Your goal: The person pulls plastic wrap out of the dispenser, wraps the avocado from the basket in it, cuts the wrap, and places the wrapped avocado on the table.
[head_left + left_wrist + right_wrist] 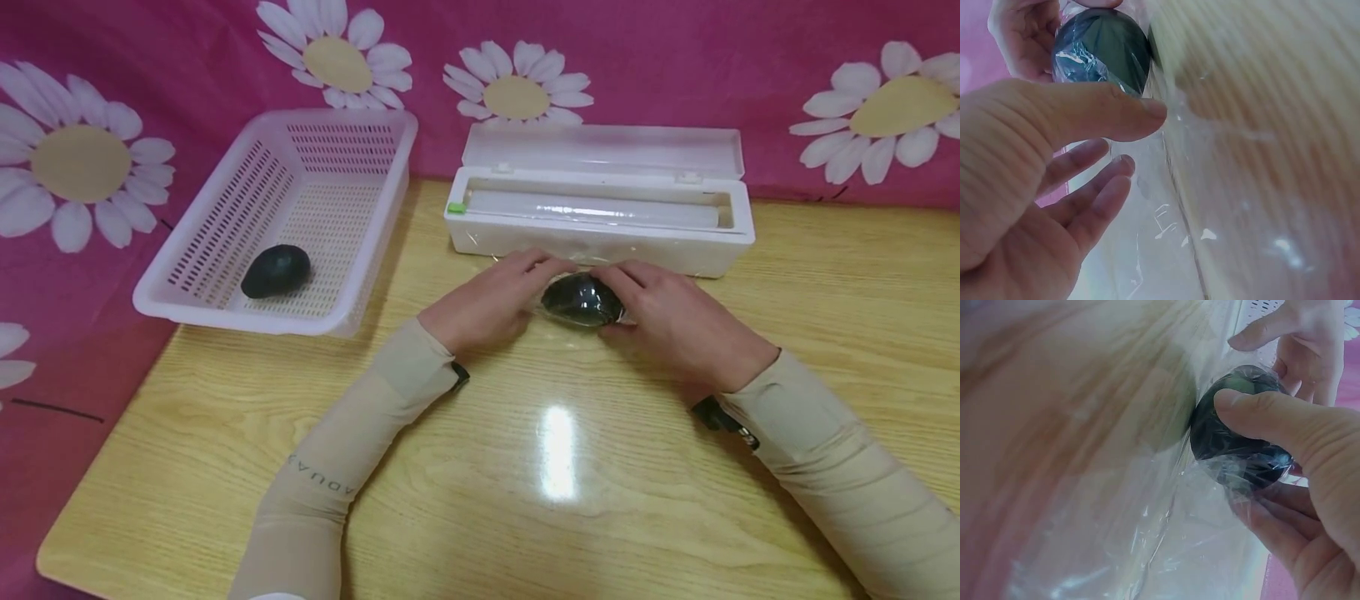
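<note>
A dark avocado (582, 300) wrapped in shiny cling film (1235, 469) sits at the front of the white box. My right hand (667, 321) grips its right end, the thumb (1260, 415) on one side and the fingers curled beneath. To its left is my left hand (495, 304), its thumb (1110, 112) held out straight and apart from the fingers (1094, 200). Loose film spreads around that hand over the table. A second dark avocado (276, 271) lies inside the white plastic basket (217, 318).
Behind the hands stands a white cling film box (600, 246) with its lid (600, 150) raised and a film roll (592, 208) inside. A green clip (456, 208) sits at its left end. The wooden table (480, 500) meets a pink flowered cloth (637, 67) at the back.
</note>
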Demonstrator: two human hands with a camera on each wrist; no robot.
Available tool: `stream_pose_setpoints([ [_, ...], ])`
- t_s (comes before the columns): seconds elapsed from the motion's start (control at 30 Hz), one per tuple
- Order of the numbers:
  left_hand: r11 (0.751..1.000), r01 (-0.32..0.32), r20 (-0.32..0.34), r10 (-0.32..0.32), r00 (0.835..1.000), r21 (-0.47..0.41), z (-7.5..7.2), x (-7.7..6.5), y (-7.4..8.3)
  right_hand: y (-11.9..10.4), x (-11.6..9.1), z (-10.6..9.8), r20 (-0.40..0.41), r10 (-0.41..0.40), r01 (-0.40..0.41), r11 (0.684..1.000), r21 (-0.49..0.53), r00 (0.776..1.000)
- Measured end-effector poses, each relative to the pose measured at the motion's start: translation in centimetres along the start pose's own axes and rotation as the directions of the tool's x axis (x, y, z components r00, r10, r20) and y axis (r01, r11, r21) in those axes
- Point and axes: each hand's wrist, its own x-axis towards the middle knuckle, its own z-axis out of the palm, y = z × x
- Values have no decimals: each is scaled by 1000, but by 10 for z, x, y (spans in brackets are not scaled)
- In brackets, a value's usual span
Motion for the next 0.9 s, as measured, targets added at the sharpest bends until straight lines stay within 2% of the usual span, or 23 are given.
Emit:
stream_pose_setpoints([
  [0.13, 998, 63, 20, -64, 998, 28, -3, -2, 0, 0, 0, 0, -5, -10, 10, 1000, -6, 1000],
  [0.3, 993, 103, 45, -105, 993, 48, -8, -2, 1, 0, -2, 0, -15, -27, 27, 1000, -7, 1000],
  [0.43, 994, 105, 49, -107, 993, 41, -10, -2, 2, 0, -3, -1, 6, -4, 4, 1000, 6, 1000],
  [0.67, 995, 86, 48, -88, 995, 50, -11, -2, 4, -4, -2, -3, 88, 82, -86, 995, 43, 993],
  [0.9, 996, 69, 59, -72, 996, 51, -14, -4, 6, -5, -2, -6, 101, 63, -66, 997, 30, 993],
])
